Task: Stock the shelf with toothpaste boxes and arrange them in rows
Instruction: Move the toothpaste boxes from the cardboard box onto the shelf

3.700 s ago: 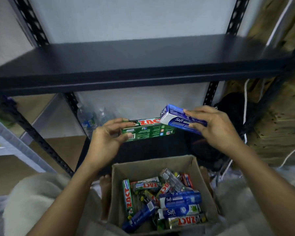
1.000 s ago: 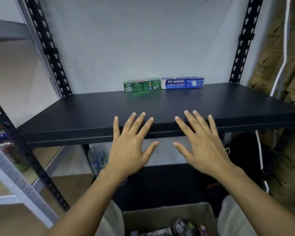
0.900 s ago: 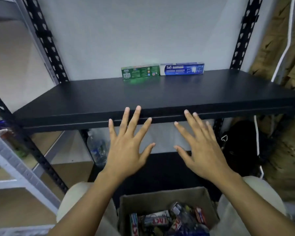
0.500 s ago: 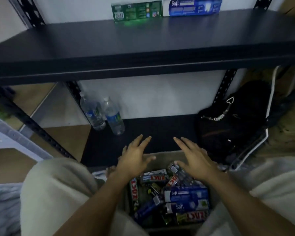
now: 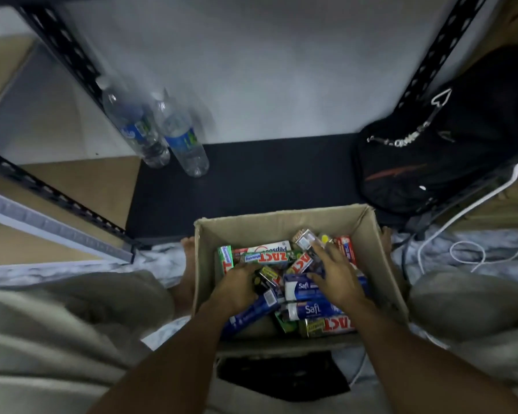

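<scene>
Right hand (image 5: 337,279) spread open over the Safi box (image 5: 302,288), left hand (image 5: 237,283) grip unclear; likely light and crushable, so I'd pinch its long sides.

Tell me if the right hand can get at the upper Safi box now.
Probably yes. The right hand is open right over the upper Safi box, which lies atop the pile in the open-topped carton, with nothing else covering it.

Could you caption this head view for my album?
The left hand and right hand reach into a cardboard box of jumbled toothpaste boxes.
</scene>
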Available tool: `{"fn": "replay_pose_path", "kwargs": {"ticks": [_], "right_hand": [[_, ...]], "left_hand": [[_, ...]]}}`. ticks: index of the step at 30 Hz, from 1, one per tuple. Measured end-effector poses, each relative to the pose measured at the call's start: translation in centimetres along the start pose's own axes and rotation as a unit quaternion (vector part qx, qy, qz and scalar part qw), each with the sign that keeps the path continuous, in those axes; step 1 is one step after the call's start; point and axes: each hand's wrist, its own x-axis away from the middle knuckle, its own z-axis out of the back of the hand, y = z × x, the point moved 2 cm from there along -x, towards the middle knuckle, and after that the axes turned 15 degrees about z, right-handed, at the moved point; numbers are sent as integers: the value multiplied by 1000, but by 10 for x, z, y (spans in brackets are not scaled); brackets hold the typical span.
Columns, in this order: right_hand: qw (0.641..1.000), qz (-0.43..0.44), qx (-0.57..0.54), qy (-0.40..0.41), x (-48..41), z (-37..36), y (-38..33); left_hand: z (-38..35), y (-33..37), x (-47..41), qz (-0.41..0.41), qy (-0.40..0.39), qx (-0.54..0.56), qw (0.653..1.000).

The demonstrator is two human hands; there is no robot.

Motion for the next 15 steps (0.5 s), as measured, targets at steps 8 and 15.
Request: {"fn": "replay_pose_path", "kwargs": {"ticks": [8, 15], "right_hand": [[998, -12, 32, 47, -16, -18, 10], [995, 14, 43, 92, -15, -25, 15]], "left_hand": [[-41, -27, 2, 36, -117, -34, 992], [-48, -26, 2, 37, -103, 2, 994]]}}
